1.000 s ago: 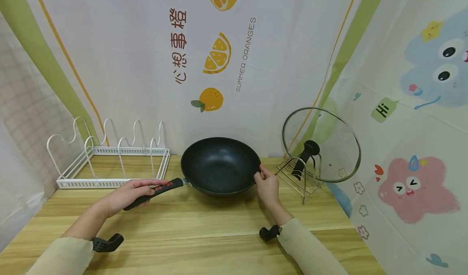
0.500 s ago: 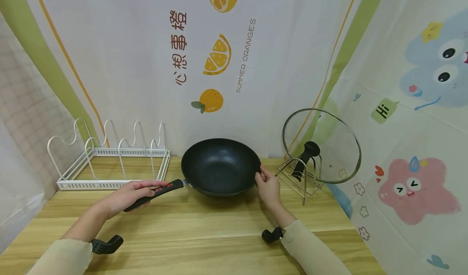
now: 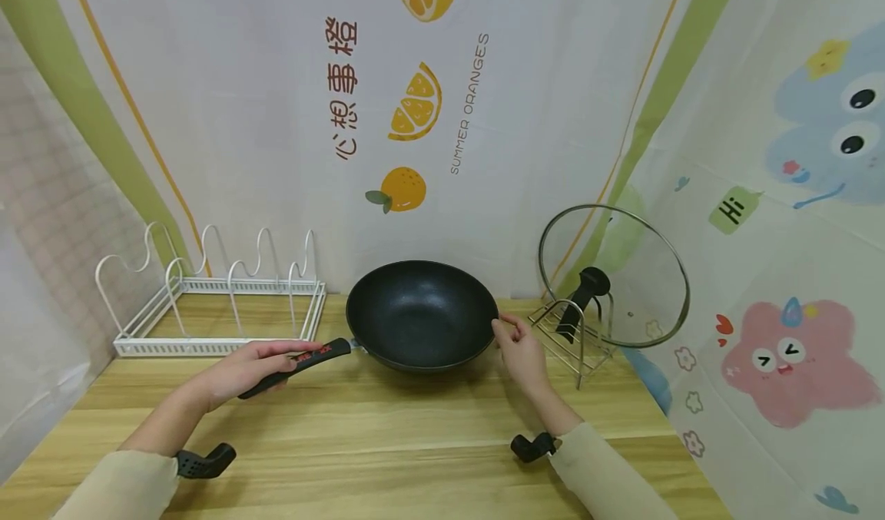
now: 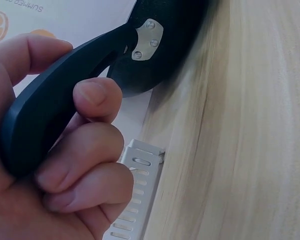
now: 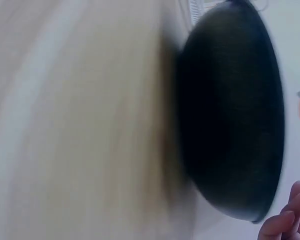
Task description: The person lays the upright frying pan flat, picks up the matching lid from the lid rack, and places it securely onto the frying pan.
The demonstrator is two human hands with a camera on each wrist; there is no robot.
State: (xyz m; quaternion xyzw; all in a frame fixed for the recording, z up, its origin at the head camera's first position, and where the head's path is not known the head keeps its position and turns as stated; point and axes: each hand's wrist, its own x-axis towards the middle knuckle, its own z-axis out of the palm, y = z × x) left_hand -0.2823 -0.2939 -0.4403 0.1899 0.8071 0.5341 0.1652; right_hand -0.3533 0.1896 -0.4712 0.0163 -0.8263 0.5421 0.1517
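A black wok (image 3: pixel 422 320) stands at the back middle of the wooden table, its hollow turned toward me. My left hand (image 3: pixel 252 370) grips its long black handle (image 3: pixel 325 355), fingers curled round underneath, as the left wrist view shows. Metal rivets (image 4: pixel 151 40) join handle and pan there. At the wok's right rim is my right hand (image 3: pixel 523 355), thumb and fingers loosely bent. In the right wrist view its fingertips (image 5: pixel 285 220) lie just beside the rim with nothing between them, and the wok's dark underside (image 5: pixel 230 115) is blurred.
A white wire rack (image 3: pixel 217 346) stands at the back left. To the right, a small metal rack (image 3: pixel 579 351) carries a glass lid (image 3: pixel 639 274) with a black handle, leaning upright. Printed curtains (image 3: pixel 276 120) hang close behind and along the right side.
The right hand has loosened from the wok's rim and shifted slightly right, its forearm swinging outward. The left hand keeps its hold on the handle; the whole head view has shifted a little.
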